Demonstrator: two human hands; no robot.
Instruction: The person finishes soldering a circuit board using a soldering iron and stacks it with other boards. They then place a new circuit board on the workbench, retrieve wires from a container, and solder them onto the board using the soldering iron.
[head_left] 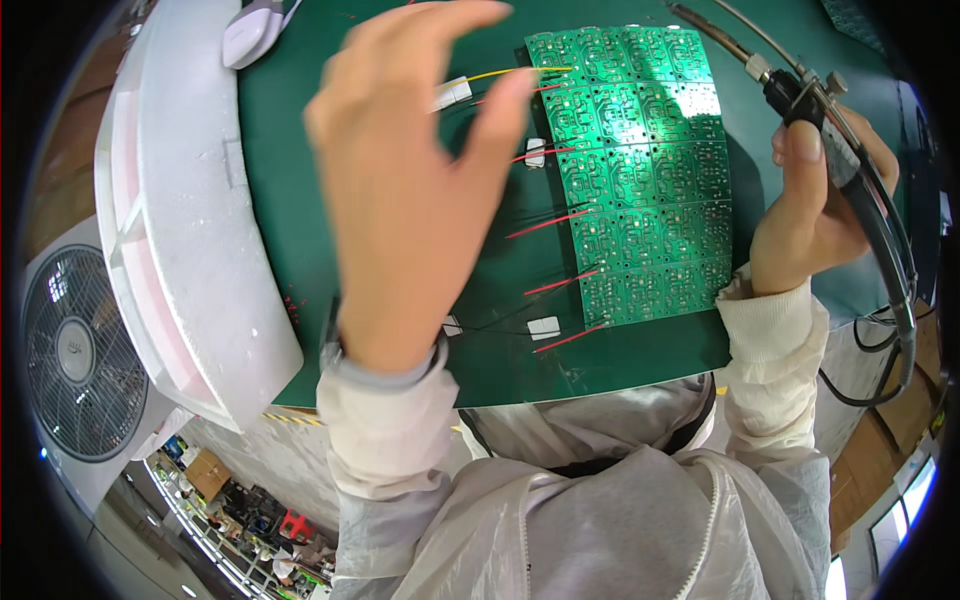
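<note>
A panel of green circuit boards [650, 170] lies on the green work surface, its upper part shining with reflected light. Along its left edge sit short red wires [548, 224] and thin black wires, plus one yellow wire [500, 73] near the top. Small white connectors [543, 328] lie left of the panel. My left hand [410, 190] hovers over these wires, slightly blurred, thumb and fingers apart; the fingertips curling away are partly hidden. To the panel's right, my right hand [815, 215] grips a black-handled soldering iron [850, 170] with a metal guide tube, its tip beyond the panel's upper right corner.
A white foam box [190, 220] stands along the left side, with a grey fan [75, 350] beyond it. A small pale lilac case [252, 35] lies at upper left. The iron's black cable [905, 350] hangs down at right near brown cardboard [870, 470].
</note>
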